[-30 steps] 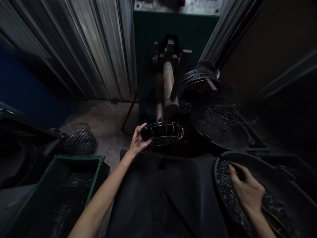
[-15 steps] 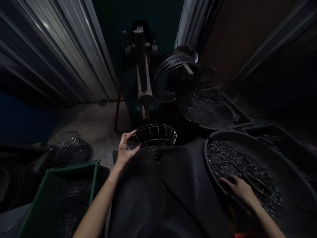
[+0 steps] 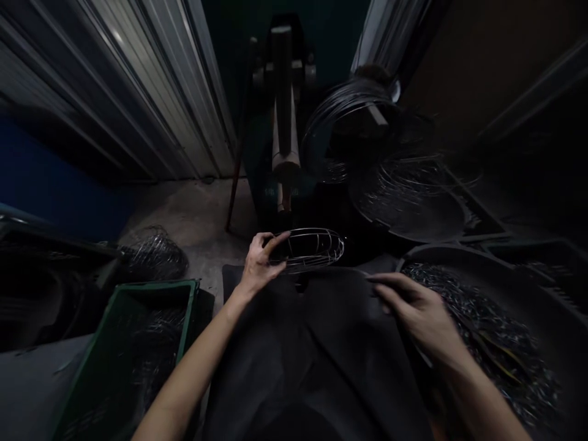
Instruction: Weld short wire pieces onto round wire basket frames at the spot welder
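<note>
My left hand [image 3: 263, 264] is closed around the left side of a round wire frame [image 3: 324, 251], shaped like a shallow cage with curved ribs. The frame is tilted above my dark apron [image 3: 321, 343], just below the end of a machine's bar. To the right of it, my right hand [image 3: 408, 300] is raised with thumb and forefinger pinched together. Whatever lies between those fingertips is too small and dark to make out. Behind this hand is a wide basin [image 3: 441, 252] of small shiny metal pieces [image 3: 487, 318], with a yellow-edged tool [image 3: 503, 358] lying among them.
A machine with a thick horizontal bar [image 3: 285, 141] stands straight ahead. Coiled wire [image 3: 349, 101] and another pan [image 3: 413, 214] with wire lie to its right. At left are a green crate [image 3: 114, 343] with metal parts and a wire heap [image 3: 154, 254] on the floor.
My right hand has come up out of the basin and moved left towards the wire frame, fingers pinched. My left hand still holds the frame. The view has shifted slightly left.
</note>
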